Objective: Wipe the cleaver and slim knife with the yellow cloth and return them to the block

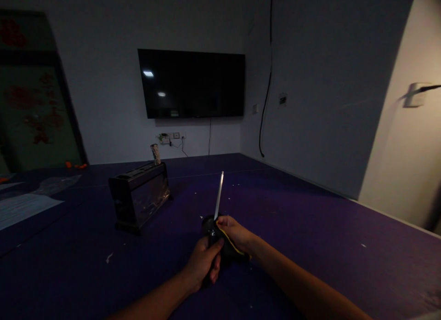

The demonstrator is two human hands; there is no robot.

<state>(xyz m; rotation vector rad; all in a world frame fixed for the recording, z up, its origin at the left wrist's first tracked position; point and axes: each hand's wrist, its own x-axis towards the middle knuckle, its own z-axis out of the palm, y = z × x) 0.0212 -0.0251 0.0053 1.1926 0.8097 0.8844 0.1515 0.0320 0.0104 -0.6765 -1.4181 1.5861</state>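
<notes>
Low at frame centre, left hand (202,263) and right hand (236,232) clasp a small black yellow-trimmed body (227,255); its thin pale upright strip (218,196) likely bends, so hold the body.

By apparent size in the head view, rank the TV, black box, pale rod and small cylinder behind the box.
1. TV
2. black box
3. pale rod, rising from the held dark tool, and small cylinder: unsure; the rod is longer but far thinner and nearer the camera.
</notes>
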